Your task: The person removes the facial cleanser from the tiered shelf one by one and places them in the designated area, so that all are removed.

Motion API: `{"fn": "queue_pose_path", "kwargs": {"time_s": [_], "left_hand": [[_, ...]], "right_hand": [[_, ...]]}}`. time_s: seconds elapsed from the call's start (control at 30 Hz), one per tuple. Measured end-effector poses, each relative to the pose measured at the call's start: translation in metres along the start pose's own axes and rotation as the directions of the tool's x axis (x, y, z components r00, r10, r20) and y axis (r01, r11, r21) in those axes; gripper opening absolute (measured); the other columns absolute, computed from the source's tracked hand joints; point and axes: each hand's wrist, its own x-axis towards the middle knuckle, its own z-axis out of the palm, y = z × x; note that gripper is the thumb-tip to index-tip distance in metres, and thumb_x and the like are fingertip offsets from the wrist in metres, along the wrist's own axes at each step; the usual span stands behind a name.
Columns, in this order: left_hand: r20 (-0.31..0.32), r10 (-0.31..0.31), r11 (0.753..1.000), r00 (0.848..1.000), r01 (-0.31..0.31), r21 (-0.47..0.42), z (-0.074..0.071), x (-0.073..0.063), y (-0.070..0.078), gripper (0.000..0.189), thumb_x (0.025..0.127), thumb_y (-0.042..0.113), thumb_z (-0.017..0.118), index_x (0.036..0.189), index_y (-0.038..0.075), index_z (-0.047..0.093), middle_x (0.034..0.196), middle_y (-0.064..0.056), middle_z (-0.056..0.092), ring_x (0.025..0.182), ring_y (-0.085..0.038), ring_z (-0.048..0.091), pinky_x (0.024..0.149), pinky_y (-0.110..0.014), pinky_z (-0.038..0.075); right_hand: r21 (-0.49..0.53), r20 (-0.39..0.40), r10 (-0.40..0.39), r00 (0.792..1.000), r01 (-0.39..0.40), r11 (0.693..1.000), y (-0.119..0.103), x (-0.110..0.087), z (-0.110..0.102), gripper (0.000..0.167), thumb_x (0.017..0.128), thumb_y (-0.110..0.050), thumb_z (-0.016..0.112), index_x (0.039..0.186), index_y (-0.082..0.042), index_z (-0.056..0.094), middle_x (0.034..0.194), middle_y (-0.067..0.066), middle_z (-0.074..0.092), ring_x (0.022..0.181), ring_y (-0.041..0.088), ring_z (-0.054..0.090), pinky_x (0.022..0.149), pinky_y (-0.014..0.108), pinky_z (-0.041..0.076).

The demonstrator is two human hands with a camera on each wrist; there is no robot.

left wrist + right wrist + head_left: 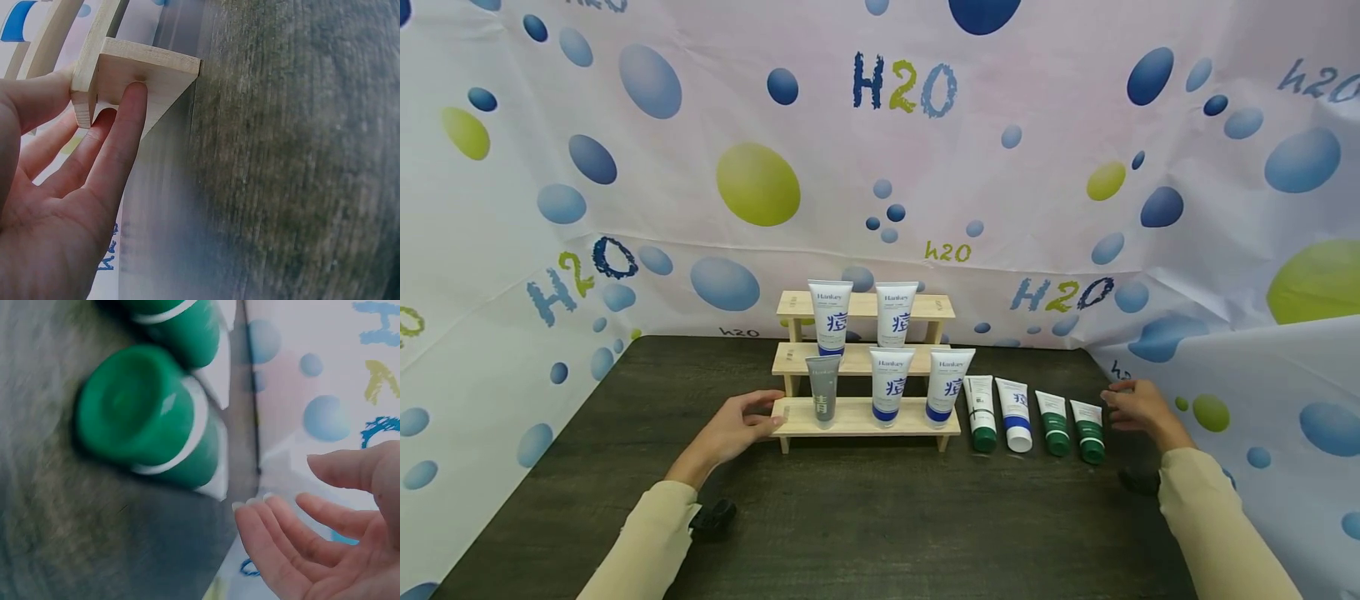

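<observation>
The three-tiered wooden rack (793, 358) stands on the dark table (880, 517), just toward six o'clock from the middle of the head view. At its eight o'clock corner the left hand (730, 433) pinches the end of the lowest tier — thumb against the board's edge, fingers reaching underneath, one fingertip on the end leg (150, 65) in the left wrist view. On that lowest tier stand a grey tube (823, 392) at the nine o'clock end and two white tubes (891, 383) toward three o'clock; two taller-set white tubes (831, 312) stand on the middle tier. Four more lie in a row at the rack's three-to-four o'clock side, caps toward six: a green-capped white tube (980, 408), a blue-banded tube (1015, 412), a small green-and-white tube (1054, 421) and, outermost, a second small green-and-white tube (1088, 429). The right hand (1138, 408) is just beside that last one, toward two o'clock, loosely spread with the thumb well apart from the fingers — the right wrist view shows a gap between fingertips and tube. A spotted backdrop (880, 167) rises at twelve.
</observation>
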Motion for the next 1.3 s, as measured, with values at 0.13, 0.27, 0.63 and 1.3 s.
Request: {"fn": "queue_pose_path", "kwargs": {"time_s": [0.13,0.27,0.63,1.3], "left_hand": [[0.001,-0.012,1.000,1.000,0.012,-0.004,0.001,0.001,-0.001,0.058,0.101,0.020,0.068,0.152,0.003,0.048,0.151,-0.031,0.048,0.127,-0.042,0.064,0.094,-0.045,0.060],[-0.001,-0.013,1.000,1.000,0.013,-0.003,0.001,0.001,-0.001,0.058,0.101,0.021,0.069,0.152,0.004,0.048,0.152,-0.031,0.047,0.128,-0.043,0.063,0.094,-0.045,0.060],[-0.016,-0.051,0.998,0.999,0.051,0.033,0.000,0.001,0.001,0.058,0.101,0.022,0.070,0.152,0.006,0.049,0.152,-0.030,0.047,0.129,-0.043,0.063,0.096,-0.048,0.059],[-0.013,-0.044,0.999,0.999,0.044,0.020,0.002,0.000,-0.001,0.057,0.101,0.019,0.069,0.152,0.005,0.048,0.151,-0.029,0.048,0.128,-0.044,0.063,0.096,-0.048,0.059]], "right_hand": [[-0.023,0.002,-0.043,0.999,0.043,0.999,-0.012,-0.001,0.001,0.055,0.107,-0.018,0.051,0.143,0.022,0.035,0.120,0.039,0.062,0.084,0.021,0.072,0.077,0.043,0.064],[-0.033,0.027,-0.097,0.995,0.098,0.995,-0.029,-0.004,0.006,0.054,0.108,-0.020,0.051,0.144,0.019,0.038,0.127,0.039,0.061,0.088,0.022,0.075,0.080,0.043,0.064],[-0.018,0.053,-0.251,0.966,0.252,0.967,-0.102,-0.017,0.029,0.051,0.109,-0.022,0.053,0.145,0.013,0.045,0.134,0.040,0.058,0.087,0.013,0.073,0.077,0.034,0.065],[-0.039,0.104,-0.475,0.874,0.481,0.876,-0.189,-0.038,0.070,0.043,0.104,-0.017,0.061,0.139,0.008,0.055,0.125,0.035,0.065,0.102,0.042,0.073,0.081,0.040,0.065]]}}
